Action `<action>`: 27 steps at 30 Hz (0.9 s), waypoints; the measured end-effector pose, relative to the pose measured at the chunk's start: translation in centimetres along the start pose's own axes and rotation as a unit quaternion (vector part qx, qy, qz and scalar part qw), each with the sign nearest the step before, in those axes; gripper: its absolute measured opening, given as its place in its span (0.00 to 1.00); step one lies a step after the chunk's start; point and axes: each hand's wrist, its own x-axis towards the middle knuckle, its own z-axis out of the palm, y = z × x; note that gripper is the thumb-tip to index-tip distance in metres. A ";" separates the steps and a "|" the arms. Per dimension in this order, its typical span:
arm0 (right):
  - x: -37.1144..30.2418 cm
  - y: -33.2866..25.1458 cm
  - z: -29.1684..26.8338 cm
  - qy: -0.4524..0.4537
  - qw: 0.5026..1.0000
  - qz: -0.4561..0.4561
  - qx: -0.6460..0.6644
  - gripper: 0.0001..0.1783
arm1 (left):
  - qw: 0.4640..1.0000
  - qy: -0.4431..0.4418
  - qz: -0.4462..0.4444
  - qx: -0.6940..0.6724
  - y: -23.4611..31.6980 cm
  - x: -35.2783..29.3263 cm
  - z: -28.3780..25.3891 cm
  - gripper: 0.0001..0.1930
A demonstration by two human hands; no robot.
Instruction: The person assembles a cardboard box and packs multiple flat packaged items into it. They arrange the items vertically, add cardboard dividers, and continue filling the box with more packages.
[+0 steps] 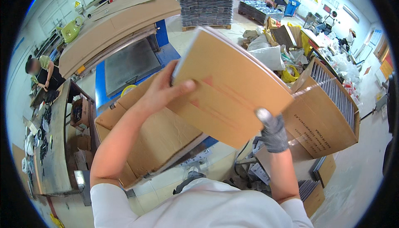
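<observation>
Between my two hands is a tilted stack of flat cardboard sheets (230,88), tan on the face toward me, with faint reddish marks and pale layered edges. My bare left hand (168,86) grips its left edge, thumb on the tan face and fingers behind. On the lower right corner, my right hand (272,130), in a grey glove with a bare thumb tip, clasps it the same way. An open cardboard box (166,145) lies below and left of the stack, its inside partly hidden by my left arm. Another carton (324,120), packed with upright thin sheets, stands at right.
A blue-framed machine (133,68) with a dark plate stands beyond the open box, large cardboard sheets (120,20) above it. Far left, a person (45,74) is at a cluttered workbench (54,145). Bags and scrap (270,55) are piled behind the carton; a palletised stack (206,5) stands farther back.
</observation>
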 end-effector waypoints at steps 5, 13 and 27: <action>6.3 -1.0 12.0 0.016 0.941 0.176 0.288 0.28 | 0.958 -0.039 -0.267 -0.098 -5.3 2.0 -9.1 0.28; 6.4 0.1 14.4 -0.106 0.859 0.435 0.247 0.38 | 0.892 -0.101 -0.414 -0.152 -17.0 2.5 -11.3 0.30; 3.9 -3.2 10.7 -0.092 0.953 0.262 0.121 0.30 | 0.921 -0.193 -0.249 0.231 -24.2 10.7 -9.3 0.37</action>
